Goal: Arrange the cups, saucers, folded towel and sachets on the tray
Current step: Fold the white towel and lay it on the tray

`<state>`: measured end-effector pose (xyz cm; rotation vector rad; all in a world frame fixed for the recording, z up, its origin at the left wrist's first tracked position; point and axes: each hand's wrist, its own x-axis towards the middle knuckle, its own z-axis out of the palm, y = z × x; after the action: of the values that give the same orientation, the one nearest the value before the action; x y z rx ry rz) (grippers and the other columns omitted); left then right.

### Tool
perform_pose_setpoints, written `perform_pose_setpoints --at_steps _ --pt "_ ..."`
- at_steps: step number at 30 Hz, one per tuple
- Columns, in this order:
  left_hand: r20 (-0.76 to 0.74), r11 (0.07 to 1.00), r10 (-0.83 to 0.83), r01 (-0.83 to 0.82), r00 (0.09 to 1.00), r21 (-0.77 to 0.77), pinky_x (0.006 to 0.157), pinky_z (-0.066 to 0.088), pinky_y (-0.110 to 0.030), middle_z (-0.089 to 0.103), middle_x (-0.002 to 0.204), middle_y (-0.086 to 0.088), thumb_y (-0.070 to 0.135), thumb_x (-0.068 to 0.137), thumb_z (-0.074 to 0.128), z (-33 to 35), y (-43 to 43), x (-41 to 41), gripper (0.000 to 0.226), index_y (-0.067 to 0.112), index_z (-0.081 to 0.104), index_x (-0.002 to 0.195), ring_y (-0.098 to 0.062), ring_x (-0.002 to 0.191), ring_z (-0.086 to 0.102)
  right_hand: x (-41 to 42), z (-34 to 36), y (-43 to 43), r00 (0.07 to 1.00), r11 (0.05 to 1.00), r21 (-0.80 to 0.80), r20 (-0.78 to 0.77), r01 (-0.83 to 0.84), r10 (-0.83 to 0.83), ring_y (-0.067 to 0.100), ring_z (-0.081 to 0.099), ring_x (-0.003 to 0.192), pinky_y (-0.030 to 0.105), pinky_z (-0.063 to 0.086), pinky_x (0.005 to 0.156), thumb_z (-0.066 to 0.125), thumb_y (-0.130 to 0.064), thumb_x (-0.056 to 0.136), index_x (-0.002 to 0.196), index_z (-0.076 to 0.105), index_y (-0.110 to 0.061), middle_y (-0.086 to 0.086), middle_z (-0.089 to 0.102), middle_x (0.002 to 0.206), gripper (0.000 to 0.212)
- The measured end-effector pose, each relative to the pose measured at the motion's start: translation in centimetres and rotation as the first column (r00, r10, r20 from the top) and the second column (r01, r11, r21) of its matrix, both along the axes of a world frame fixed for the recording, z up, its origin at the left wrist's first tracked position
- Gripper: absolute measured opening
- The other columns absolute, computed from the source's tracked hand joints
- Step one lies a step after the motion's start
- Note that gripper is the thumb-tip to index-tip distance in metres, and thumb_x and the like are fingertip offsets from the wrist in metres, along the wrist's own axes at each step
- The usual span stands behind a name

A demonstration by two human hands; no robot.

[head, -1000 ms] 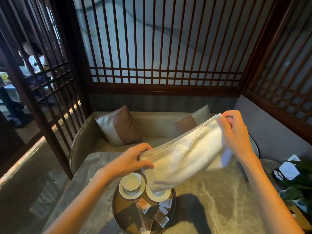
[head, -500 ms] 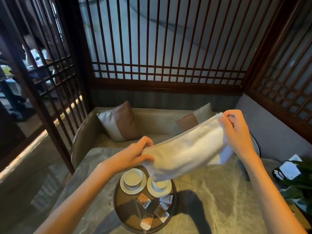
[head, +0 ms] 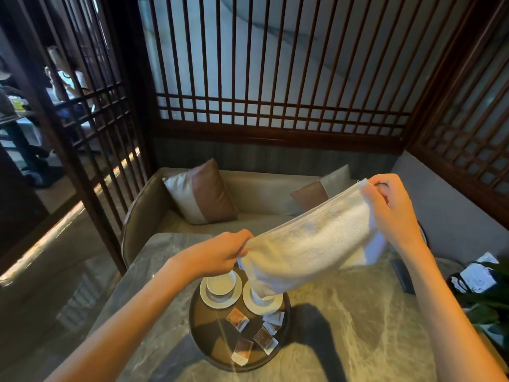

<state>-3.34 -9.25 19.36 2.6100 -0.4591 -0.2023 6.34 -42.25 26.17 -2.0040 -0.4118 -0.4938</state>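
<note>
Marble table bears round tray (near edge).

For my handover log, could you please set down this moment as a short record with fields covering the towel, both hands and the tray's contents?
Tray: round dark tray on the grey marble table
On tray: two white cups on white saucers at the far side, small sachets nearer
Towel: white terry towel, stretched in the air above the tray, hiding part of the right cup
Left hand: pinches its lower end
Right hand: grips its upper end
</note>
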Motion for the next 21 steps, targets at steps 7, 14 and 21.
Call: perform_pose_setpoints --at_steps 7,14,21 --pt "0.016 0.986 0.005 -0.002 1.000 -0.168 0.082 0.053 -0.029 0.061 0.099 0.007 0.028 0.102 0.041 -0.4 -0.4 -0.7 0.015 0.025 0.050 0.115 -0.010 0.090 0.060 0.3 -0.1 -0.4 1.000 1.000 0.003 0.006 0.002 -0.002 -0.010 0.054 0.076 0.020 0.043 0.067 0.055 -0.029 0.097 0.103 0.054 -0.024 -0.035 0.055 0.084 0.008" --pt "-0.303 0.447 0.184 -0.354 0.935 -0.822 0.077 0.057 -0.026 0.069 0.105 0.001 0.046 0.095 0.042 -1.9 -0.5 0.8 0.028 0.036 0.065 0.109 -0.016 0.097 0.067 0.3 -1.2 -0.3 1.000 0.995 0.099 0.016 -0.027 0.026 -0.007 0.054 0.072 0.010 0.042 0.063 0.054 -0.025 0.096 0.101 0.054 -0.021 -0.030 0.057 0.081 0.007" --pt "-0.122 0.398 0.675 -0.498 0.728 -0.770 0.074 0.046 -0.027 0.050 0.107 0.005 0.047 0.100 0.033 -5.8 -2.4 1.9 0.021 0.030 0.040 0.110 -0.001 0.091 0.051 -0.7 -2.7 1.9 0.996 0.987 0.143 0.055 -0.073 0.066 0.004 0.042 0.059 0.017 0.036 0.055 0.054 -0.023 0.098 0.098 0.051 -0.028 -0.016 0.052 0.071 0.006"
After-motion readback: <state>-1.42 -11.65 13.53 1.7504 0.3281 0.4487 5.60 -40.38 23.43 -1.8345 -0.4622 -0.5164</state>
